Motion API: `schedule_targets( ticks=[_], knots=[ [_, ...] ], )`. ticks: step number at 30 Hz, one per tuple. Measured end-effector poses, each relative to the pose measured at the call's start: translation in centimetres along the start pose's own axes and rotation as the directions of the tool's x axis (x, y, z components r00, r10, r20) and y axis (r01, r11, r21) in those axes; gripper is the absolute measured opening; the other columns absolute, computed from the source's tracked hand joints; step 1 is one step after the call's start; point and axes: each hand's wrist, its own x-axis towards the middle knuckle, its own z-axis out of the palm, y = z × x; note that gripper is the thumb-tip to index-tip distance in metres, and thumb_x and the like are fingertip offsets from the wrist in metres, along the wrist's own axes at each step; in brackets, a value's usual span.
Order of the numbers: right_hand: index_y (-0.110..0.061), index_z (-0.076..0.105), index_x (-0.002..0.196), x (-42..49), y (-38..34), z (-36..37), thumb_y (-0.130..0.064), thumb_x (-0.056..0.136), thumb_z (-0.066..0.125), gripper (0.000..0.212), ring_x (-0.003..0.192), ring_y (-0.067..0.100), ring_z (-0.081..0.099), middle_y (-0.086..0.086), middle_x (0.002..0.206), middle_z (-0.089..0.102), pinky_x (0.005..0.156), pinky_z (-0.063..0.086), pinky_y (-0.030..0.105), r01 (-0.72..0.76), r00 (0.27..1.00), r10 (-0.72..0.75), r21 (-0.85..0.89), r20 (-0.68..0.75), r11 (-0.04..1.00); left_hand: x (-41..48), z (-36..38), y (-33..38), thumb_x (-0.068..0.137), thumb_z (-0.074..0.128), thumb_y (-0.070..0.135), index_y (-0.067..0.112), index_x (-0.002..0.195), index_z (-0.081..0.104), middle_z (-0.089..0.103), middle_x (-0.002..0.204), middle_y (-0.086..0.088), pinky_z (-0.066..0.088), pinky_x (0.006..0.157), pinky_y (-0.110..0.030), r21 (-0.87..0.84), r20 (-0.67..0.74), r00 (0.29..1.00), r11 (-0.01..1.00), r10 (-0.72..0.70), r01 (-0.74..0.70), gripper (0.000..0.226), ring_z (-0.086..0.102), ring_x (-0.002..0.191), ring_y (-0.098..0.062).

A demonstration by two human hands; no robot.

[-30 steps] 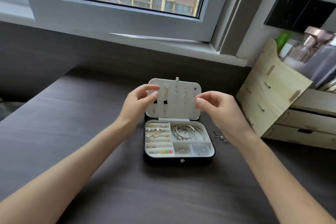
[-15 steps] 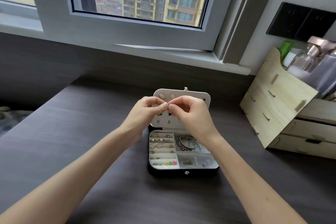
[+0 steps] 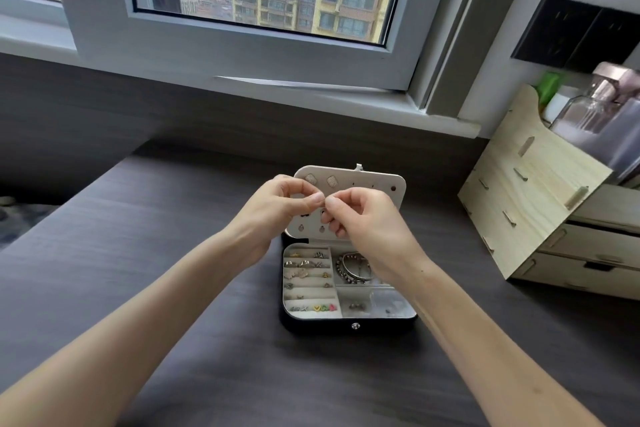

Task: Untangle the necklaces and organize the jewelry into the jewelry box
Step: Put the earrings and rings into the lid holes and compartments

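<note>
**Mia:** So, what are the hands doing?

**Ben:** Both are pinching. The left hand (image 3: 277, 208) and the right hand (image 3: 363, 218) are meeting tip to tip. The fingertips (image 3: 317, 198) are squeezing close together, thumbs pressing on first fingers. The other fingers are curling in.

**Mia:** What are they holding?

**Ben:** I am guessing a tiny piece, maybe an earring or a clasp. It is too small for me to tell.

**Mia:** Where is the jewelry box sitting?

**Ben:** The jewelry box (image 3: 349, 326) is lying open on the table (image 3: 173, 253), just under the fingers and a bit nearer the person. Its white lid (image 3: 367, 184) is standing up right behind the fingertips, with studs sticking in it.

**Mia:** Is much getting done?

**Ben:** I am thinking most of it. Rings (image 3: 304, 265) are sitting in the rolls below the left fingers. Bracelets (image 3: 349, 267) are lying under the right wrist. Little earrings (image 3: 356, 306) and a clear bag (image 3: 388, 302) are resting in the nearest parts.

**Mia:** What is left?

**Ben:** The tiny piece is waiting for a spot, likely on the lid. No necklace is showing, so I cannot tell if tangled ones are waiting. The right arm is hiding some table.
</note>
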Motion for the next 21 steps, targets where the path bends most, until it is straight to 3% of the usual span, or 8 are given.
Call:
schedule_targets(
  ticks=[3, 6, 9, 14, 18, 21],
  knots=[
    [-0.012, 0.065, 0.081, -0.3, 0.2, -0.1, -0.012, 0.094, 0.054, 0.017, 0.059, 0.002, 0.056, -0.004, 0.068, 0.065, 0.057, 0.045, 0.015, -0.038, 0.999, 0.037, 0.120, 0.015, 0.992, 0.0, 0.0, 0.0, 0.085, 0.065, 0.016, 0.015, 0.077, 0.067, 0.051, 0.104, 0.003, 0.041, 0.076, -0.021, 0.018, 0.005, 1.000, 1.000, -0.002, 0.002, 0.009, 0.053, 0.090, -0.008],
    [-0.015, 0.063, 0.083, -1.3, 0.7, 0.0, -0.016, 0.092, 0.056, 0.012, 0.066, 0.001, 0.059, -0.005, 0.072, 0.065, 0.061, 0.047, 0.013, 0.141, 0.986, -0.149, -0.115, -0.072, 0.983, 0.1, 0.1, -0.2, 0.087, 0.064, 0.015, 0.015, 0.077, 0.066, 0.052, 0.102, 0.003, 0.044, 0.078, -0.023, 0.046, -0.028, 0.999, 0.999, -0.015, 0.017, 0.010, 0.053, 0.090, -0.010],
    [-0.015, 0.061, 0.081, -2.1, 1.2, -0.3, -0.015, 0.091, 0.058, 0.010, 0.067, 0.005, 0.056, -0.009, 0.072, 0.060, 0.060, 0.043, 0.013, 0.311, 0.918, -0.376, -0.357, -0.127, 0.881, 0.1, -0.2, 0.0, 0.088, 0.062, 0.014, 0.014, 0.075, 0.064, 0.062, 0.085, 0.002, 0.043, 0.072, -0.023, -0.011, -0.033, 0.999, 0.999, -0.030, 0.030, 0.013, 0.055, 0.080, -0.010],
    [-0.015, 0.067, 0.082, -1.0, 3.6, -2.2, -0.019, 0.088, 0.062, 0.009, 0.070, 0.012, 0.056, -0.006, 0.076, 0.065, 0.067, 0.044, 0.029, 0.244, 0.892, -0.434, -0.671, -0.128, 0.700, 0.0, -0.3, 0.4, 0.087, 0.063, 0.016, 0.012, 0.078, 0.066, 0.066, 0.091, -0.009, 0.046, 0.073, -0.024, -0.023, -0.018, 1.000, 1.000, -0.016, 0.015, 0.010, 0.059, 0.083, -0.014],
    [-0.015, 0.069, 0.079, -0.1, 5.2, -2.1, -0.017, 0.083, 0.067, 0.004, 0.070, 0.020, 0.060, -0.003, 0.075, 0.068, 0.066, 0.048, 0.034, 0.228, 0.874, -0.471, -0.755, -0.120, 0.615, 0.0, -0.8, 0.4, 0.087, 0.064, 0.014, 0.010, 0.079, 0.067, 0.067, 0.090, -0.011, 0.047, 0.075, -0.024, -0.047, -0.049, 0.999, 0.999, -0.007, 0.005, 0.010, 0.061, 0.083, -0.014],
    [-0.015, 0.069, 0.076, 0.5, 5.5, -1.6, -0.017, 0.079, 0.068, 0.004, 0.067, 0.021, 0.061, -0.003, 0.071, 0.068, 0.063, 0.048, 0.034, 0.239, 0.854, -0.505, -0.770, -0.123, 0.591, 0.0, -0.8, 0.5, 0.087, 0.063, 0.013, 0.009, 0.078, 0.067, 0.069, 0.084, -0.007, 0.045, 0.072, -0.020, -0.078, -0.063, 0.998, 0.997, 0.004, -0.009, 0.010, 0.061, 0.072, -0.004]
  ],
)
